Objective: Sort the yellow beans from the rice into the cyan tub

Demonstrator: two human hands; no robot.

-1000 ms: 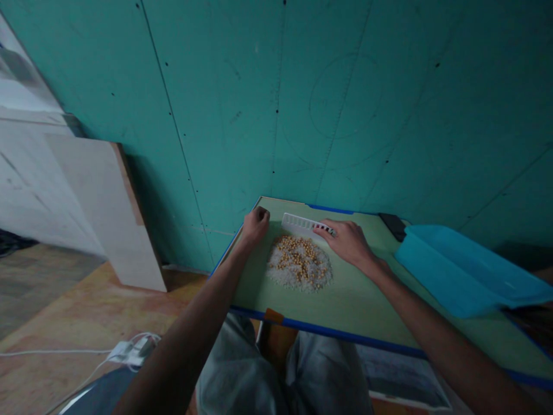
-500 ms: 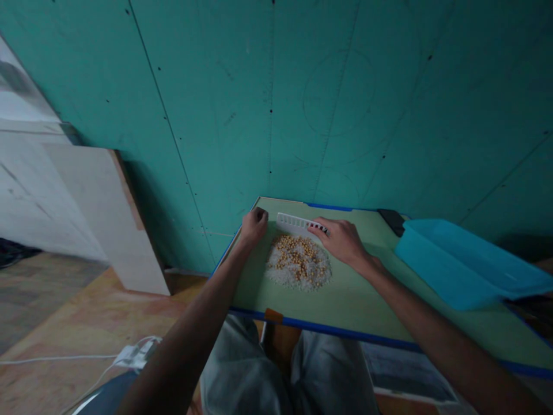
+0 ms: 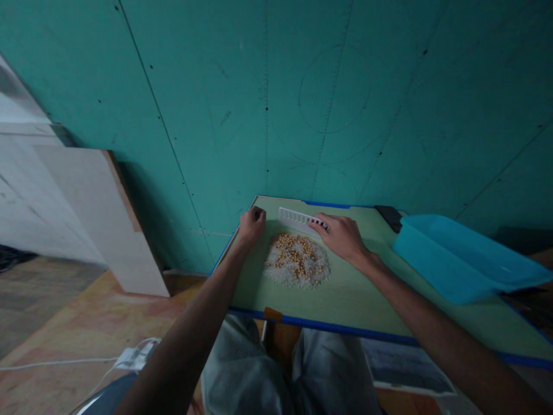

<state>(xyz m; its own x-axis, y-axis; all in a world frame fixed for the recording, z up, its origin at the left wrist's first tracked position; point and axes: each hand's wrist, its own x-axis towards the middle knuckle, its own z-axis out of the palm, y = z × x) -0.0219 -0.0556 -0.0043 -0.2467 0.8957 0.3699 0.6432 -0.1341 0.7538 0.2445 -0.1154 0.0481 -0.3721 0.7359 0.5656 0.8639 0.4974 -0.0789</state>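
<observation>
1. Left hand (image 3: 252,225): curled to a fist on the table (image 3: 354,300), left of the strip (image 3: 296,218); contents hidden.
2. Right hand (image 3: 341,235): fingers laid loosely over the strip's right end; grip unclear.
3. Strip lies just behind the grain pile (image 3: 298,260).
4. Since a second ago: hands, strip and pile unmoved.

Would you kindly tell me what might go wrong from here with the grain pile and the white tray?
1. The pile of white grains and yellow beans lies loose on the green board, whose edge looks flat; a hasty sweep of the white slotted tray in the right hand may scatter it to the floor.
2. The left hand rests at the board's far corner; leaning there might tip it.
</observation>
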